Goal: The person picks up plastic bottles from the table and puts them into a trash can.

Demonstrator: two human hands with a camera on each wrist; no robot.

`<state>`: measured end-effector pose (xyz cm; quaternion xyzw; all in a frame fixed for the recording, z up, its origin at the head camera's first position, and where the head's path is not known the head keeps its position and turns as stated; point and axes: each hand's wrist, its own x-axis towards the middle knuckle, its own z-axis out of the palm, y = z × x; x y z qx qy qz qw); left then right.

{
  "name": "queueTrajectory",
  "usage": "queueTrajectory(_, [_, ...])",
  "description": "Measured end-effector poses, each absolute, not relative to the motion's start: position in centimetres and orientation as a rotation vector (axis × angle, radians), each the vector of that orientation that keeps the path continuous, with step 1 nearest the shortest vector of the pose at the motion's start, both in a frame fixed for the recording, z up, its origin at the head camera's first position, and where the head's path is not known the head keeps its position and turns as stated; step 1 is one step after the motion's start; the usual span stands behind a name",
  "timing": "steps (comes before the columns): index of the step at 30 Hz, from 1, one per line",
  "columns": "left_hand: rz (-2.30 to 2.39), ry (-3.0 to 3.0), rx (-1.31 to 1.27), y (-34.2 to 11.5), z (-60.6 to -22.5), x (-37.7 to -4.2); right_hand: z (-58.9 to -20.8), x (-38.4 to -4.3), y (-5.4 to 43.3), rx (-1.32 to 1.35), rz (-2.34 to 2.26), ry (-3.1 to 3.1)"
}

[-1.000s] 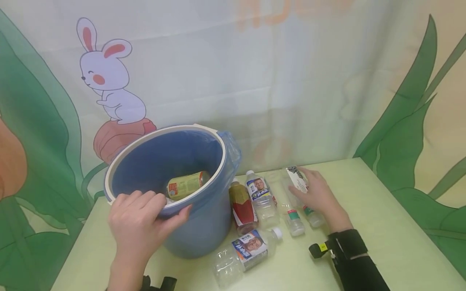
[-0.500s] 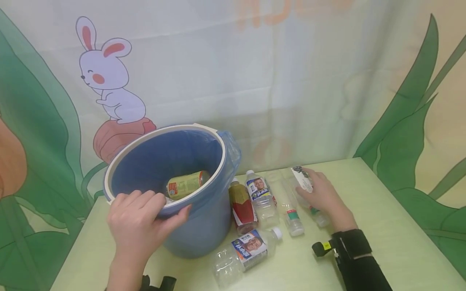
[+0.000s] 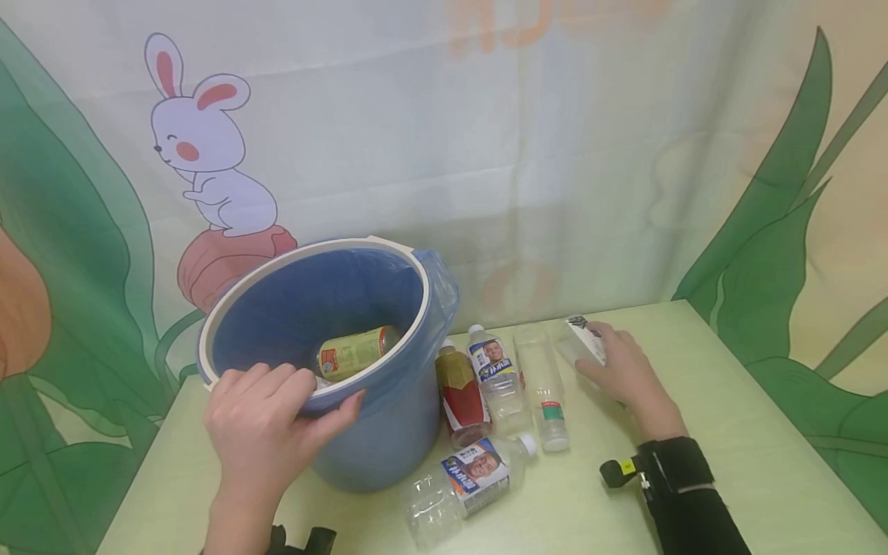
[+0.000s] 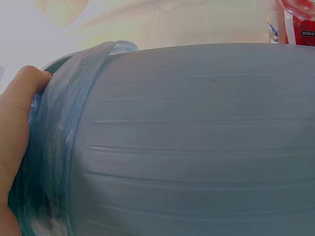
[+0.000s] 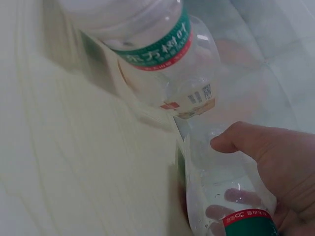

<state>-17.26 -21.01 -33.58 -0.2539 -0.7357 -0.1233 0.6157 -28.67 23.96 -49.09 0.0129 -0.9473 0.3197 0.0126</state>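
My left hand [image 3: 260, 432] grips the near rim of a blue bin [image 3: 378, 451] lined with a blue plastic bag [image 4: 61, 118]. Inside the bin lies a yellow-green drink can [image 3: 357, 354]. At the right, my right hand [image 3: 627, 378] holds a clear plastic bottle [image 3: 577, 339] with a white label. Fingertips show through the bottle's wall in the right wrist view, and a green and red neck label [image 5: 249, 223] sits near them. To its left lies a similar clear bottle [image 3: 541, 370] with a green neck band.
Beside the bin lie a bottle with a gold and red label [image 3: 463, 397] and a clear bottle with a blue label [image 3: 501, 378]. Another blue-labelled bottle [image 3: 479, 478] lies in front of them. A printed cloth backdrop [image 3: 590, 154] rises behind the pale green table [image 3: 749, 462].
My right hand has moved right with the clear bottle, widening the gap to the similar bottle. That bottle has shifted slightly left. My left hand stays on the bin's rim.
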Motion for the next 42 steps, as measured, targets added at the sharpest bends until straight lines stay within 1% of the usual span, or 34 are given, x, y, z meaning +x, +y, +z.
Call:
queueTrajectory(12, [-0.284, -1.707, -0.590, -21.2, -33.7, -17.2, -48.9, -28.6, 24.6, -0.062, 1.010, -2.977])
queueTrajectory(25, [-0.283, -1.702, -0.586, -21.2, -33.8, -17.2, -48.6, -28.6, 24.9, -0.016, 0.996, -2.968])
queueTrajectory(37, [-0.284, -1.702, -0.594, -21.2, -33.7, -17.2, -48.8, -28.5, 26.7, 0.001, 1.044, -2.937])
queueTrajectory(42, [-0.282, -1.705, -0.592, -21.2, -33.8, -17.2, -48.2, -28.5, 26.9, 0.006, 1.062, -2.881])
